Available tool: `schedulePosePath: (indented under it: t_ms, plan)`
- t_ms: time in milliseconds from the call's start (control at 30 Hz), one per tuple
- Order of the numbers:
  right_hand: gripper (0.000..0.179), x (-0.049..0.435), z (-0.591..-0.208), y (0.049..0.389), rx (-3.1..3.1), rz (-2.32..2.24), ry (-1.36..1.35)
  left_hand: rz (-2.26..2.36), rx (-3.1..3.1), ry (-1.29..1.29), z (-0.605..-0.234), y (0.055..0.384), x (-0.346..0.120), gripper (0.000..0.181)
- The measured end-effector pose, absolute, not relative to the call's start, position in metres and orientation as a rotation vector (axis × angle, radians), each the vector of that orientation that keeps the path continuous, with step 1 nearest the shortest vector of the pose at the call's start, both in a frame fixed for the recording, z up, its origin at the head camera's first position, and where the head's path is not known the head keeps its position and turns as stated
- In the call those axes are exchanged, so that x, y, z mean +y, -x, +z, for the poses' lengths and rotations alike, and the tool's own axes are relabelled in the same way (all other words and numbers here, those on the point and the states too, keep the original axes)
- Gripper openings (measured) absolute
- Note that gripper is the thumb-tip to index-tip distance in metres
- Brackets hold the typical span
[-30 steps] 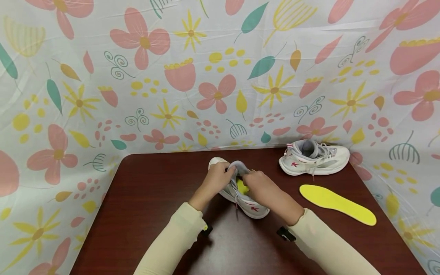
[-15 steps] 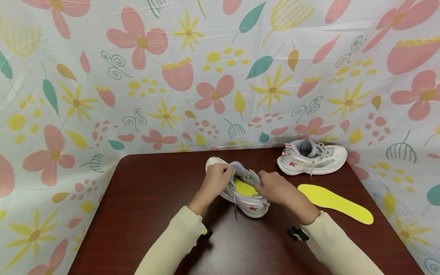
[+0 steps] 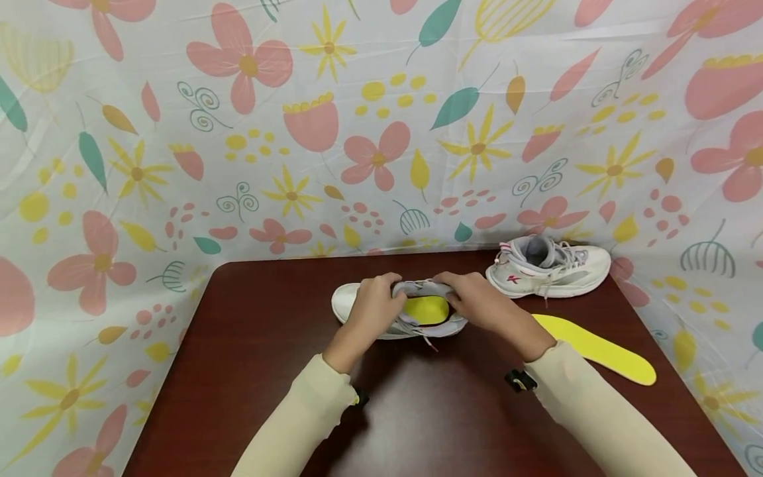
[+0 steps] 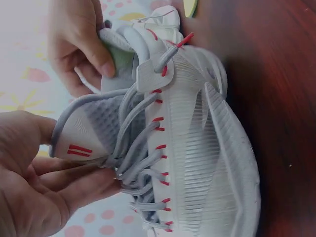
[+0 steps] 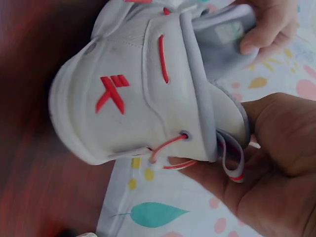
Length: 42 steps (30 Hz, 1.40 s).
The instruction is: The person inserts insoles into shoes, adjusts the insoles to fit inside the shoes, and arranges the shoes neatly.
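A white sneaker (image 3: 344,303) with grey laces lies sideways on the table, toe to the left. Inside its opening shows a yellow insole (image 3: 426,309). My left hand (image 3: 372,305) pinches the tongue (image 4: 81,136) between thumb and fingers, as the left wrist view shows. At the heel end, my right hand (image 3: 481,303) grips the padded collar (image 5: 227,111), thumb on one side and fingers on the other. A pull loop (image 5: 233,160) hangs beside its palm, and a red logo (image 5: 111,94) marks the heel side.
A second white sneaker (image 3: 569,281) stands at the table's back right corner. In front of it a loose yellow insole (image 3: 608,351) lies flat, partly behind the right forearm. A flower-print cloth (image 3: 381,86) hangs behind the dark wooden table (image 3: 274,331).
The right hand has come out of the shoe opening and moved to the heel collar. The shoe has turned from a slant to nearly sideways, its heel swinging away. The inner insole shows more fully.
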State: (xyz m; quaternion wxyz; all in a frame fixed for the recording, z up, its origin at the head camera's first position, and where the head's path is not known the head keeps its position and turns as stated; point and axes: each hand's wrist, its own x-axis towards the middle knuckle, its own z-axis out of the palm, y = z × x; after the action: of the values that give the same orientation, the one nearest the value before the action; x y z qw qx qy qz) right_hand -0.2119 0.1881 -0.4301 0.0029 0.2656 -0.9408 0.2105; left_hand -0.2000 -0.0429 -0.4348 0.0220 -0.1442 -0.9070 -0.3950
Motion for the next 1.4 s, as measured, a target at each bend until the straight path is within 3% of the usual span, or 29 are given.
schedulePosePath:
  t_ms: [233,400,533,700,800,1000,1133,1267,1400]
  plan:
    - [0.031,0.186,-0.435,0.218,-2.738,0.534,-0.953,-1.223,-2.681,0.437,-0.442,0.199,-0.041,0.028]
    - [0.023,0.173,-0.434,0.200,-2.470,0.294,-1.122,-1.274,-2.616,0.437,-0.445,0.197,-0.040,0.028]
    - [0.021,0.154,-0.423,0.185,-2.716,0.163,-1.176,-1.283,-2.604,0.418,-0.445,0.196,-0.038,0.027]
    - [0.007,0.130,-0.415,0.189,-3.208,-0.085,-1.033,-1.284,-2.608,0.391,-0.445,0.195,-0.036,0.027]
    - [0.022,0.123,-0.417,0.195,-3.326,-0.178,-1.015,-1.291,-2.615,0.392,-0.446,0.194,-0.036,0.027]
    - [0.033,0.121,-0.420,0.206,-3.338,-0.177,-1.100,-1.296,-2.616,0.412,-0.446,0.195,-0.037,0.027]
    - [0.028,0.123,-0.415,0.209,-3.366,-0.094,-1.084,-1.322,-2.642,0.410,-0.445,0.197,-0.037,0.026]
    - [0.013,0.132,-0.403,0.207,-3.278,0.118,-1.024,-1.294,-2.675,0.426,-0.444,0.199,-0.037,0.024]
    - [0.018,0.149,-0.394,0.206,-3.115,0.254,-0.951,-1.217,-2.711,0.473,-0.440,0.202,-0.036,0.024]
